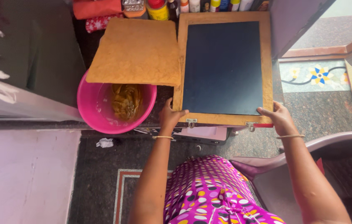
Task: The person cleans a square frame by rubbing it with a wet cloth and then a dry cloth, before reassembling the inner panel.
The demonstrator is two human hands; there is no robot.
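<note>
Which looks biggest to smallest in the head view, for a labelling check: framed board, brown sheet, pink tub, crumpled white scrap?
1. Framed board, held by left hand and right hand.
2. Brown sheet, not far behind.
3. Pink tub, partly covered by the sheet, so unsure.
4. Crumpled white scrap.

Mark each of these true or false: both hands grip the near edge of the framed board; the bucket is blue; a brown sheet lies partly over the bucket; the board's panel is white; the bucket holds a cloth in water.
1. Both hands grip the framed board's near edge. True: left hand and right hand hold the framed board.
2. The bucket is blue. False: the bucket is pink.
3. A brown sheet lies partly over the bucket. True: the brown sheet covers its far side.
4. The panel is white. False: it is dark.
5. The bucket holds a cloth in water. True: a yellowish cloth sits in it.
</note>
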